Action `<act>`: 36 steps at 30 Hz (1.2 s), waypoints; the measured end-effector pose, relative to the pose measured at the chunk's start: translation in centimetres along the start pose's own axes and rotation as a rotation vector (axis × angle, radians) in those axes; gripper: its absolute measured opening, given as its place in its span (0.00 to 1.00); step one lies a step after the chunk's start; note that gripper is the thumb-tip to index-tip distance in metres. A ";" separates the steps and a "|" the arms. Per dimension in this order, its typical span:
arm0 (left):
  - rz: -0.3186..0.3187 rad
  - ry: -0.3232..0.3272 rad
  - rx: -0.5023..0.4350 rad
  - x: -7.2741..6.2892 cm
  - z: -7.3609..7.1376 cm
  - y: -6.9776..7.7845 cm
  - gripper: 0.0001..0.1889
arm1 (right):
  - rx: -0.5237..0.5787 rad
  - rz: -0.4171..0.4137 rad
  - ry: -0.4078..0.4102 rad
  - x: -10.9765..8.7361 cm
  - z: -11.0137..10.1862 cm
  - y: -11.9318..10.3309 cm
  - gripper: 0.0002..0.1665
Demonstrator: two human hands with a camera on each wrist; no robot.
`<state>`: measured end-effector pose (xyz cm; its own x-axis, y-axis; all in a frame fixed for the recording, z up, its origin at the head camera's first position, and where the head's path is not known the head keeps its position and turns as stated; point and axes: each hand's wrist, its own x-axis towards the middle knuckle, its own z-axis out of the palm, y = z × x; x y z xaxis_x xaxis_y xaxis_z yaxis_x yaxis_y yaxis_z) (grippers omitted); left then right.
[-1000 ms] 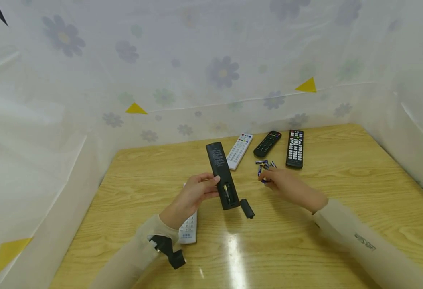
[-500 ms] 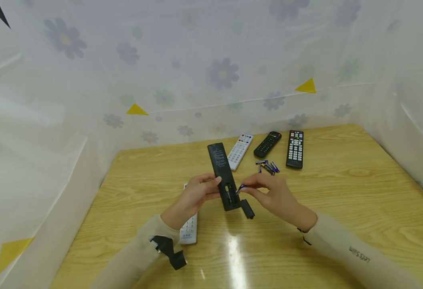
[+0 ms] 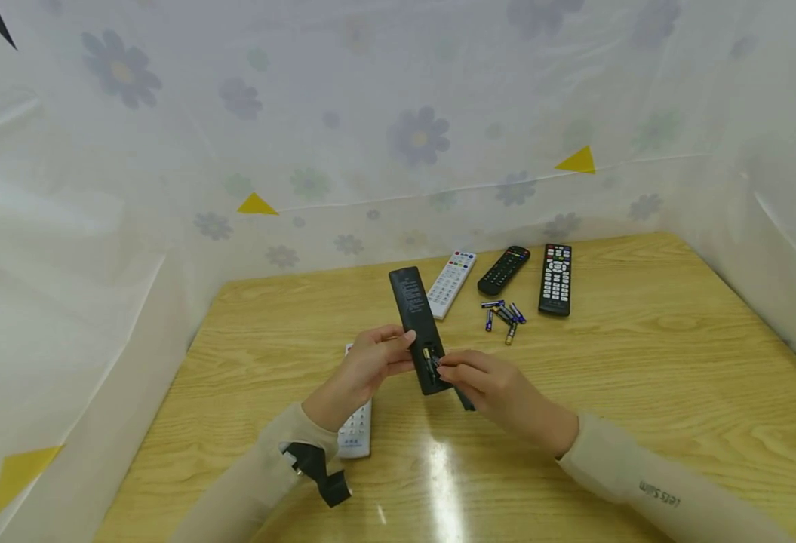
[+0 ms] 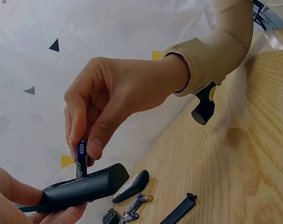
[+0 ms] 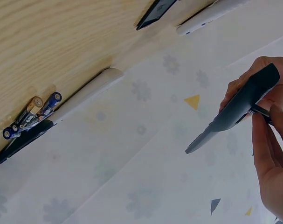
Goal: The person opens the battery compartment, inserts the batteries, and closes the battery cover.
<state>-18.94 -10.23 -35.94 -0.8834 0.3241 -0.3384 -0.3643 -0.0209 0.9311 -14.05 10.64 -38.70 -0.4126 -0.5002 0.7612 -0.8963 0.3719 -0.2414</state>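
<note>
My left hand (image 3: pixel 364 369) grips a black remote control (image 3: pixel 413 298), back side up, over the table in the head view. Its battery compartment is uncovered, with one battery (image 3: pixel 428 360) lying in it. Between the thumb and fingers of my right hand (image 3: pixel 502 386) a blue battery (image 4: pixel 81 161) is pinched. In the left wrist view that battery stands upright, its lower end right at the remote's open back. The black battery cover (image 4: pixel 179 210) lies on the table, partly hidden behind my right hand in the head view.
Several loose batteries (image 3: pixel 504 313) lie in a cluster behind my right hand. Farther back are a white remote (image 3: pixel 450 285), a small black remote (image 3: pixel 503 271) and a larger black one (image 3: pixel 555 280). Another white remote (image 3: pixel 355 432) lies partly under my left forearm.
My right hand has picked a battery out of the cluster and brought it left to the open compartment. The left hand and the remote have stayed almost still.
</note>
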 end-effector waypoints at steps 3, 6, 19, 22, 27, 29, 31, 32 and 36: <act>-0.004 0.012 0.003 -0.1 -0.1 0.0 0.16 | -0.007 -0.010 -0.019 -0.3 0.3 -0.3 0.19; -0.013 0.024 0.000 -0.1 -0.2 -0.1 0.16 | 0.000 0.000 -0.030 -0.6 0.5 -0.4 0.23; 0.034 -0.002 0.022 -0.2 -0.1 0.1 0.14 | 0.328 0.647 -0.121 -0.5 1.2 -0.2 0.31; 0.047 -0.023 0.041 -0.3 0.0 0.2 0.15 | 0.484 0.796 -0.155 -0.3 1.2 -0.2 0.28; 0.058 -0.028 0.057 -0.3 0.4 0.3 0.14 | 0.629 0.964 -0.157 0.3 0.8 0.1 0.23; 0.048 -0.024 0.052 -0.2 0.4 0.2 0.13 | 0.664 0.989 -0.167 0.3 0.6 0.3 0.23; 0.034 -0.019 0.040 -0.1 0.4 0.0 0.13 | 0.690 1.004 -0.183 0.3 0.5 0.4 0.23; 0.028 -0.015 0.032 0.0 0.3 -0.1 0.13 | 0.686 1.001 -0.194 0.3 0.5 0.5 0.22; 0.024 0.003 0.017 0.4 0.1 -0.6 0.13 | 0.563 0.942 -0.255 -0.1 0.7 0.9 0.19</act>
<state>-19.04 -9.96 -36.57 -0.8926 0.3211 -0.3165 -0.3382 -0.0126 0.9410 -14.96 10.51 -39.46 -0.9267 -0.3759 0.0025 -0.1291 0.3120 -0.9413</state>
